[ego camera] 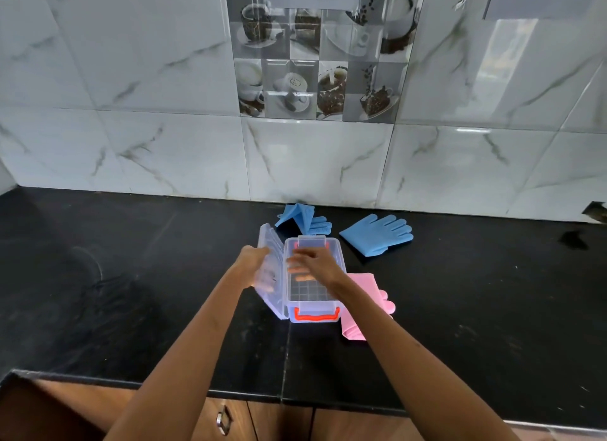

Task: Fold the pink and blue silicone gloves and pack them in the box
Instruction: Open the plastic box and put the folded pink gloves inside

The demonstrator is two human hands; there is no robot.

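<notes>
We see a clear box [313, 296] with a red handle in the middle of the black counter [131, 276]. Our left hand [254, 260] holds its lid [271, 273] up on the left; we cannot tell how tight those fingers are. Our right hand [312, 263] is spread open over the box. A pink glove [368, 306] lies just right of the box, partly hidden by our arm. One blue glove [377, 233] lies flat behind it. Another folded blue glove [303, 219] sits by the tiled wall [164, 112].
</notes>
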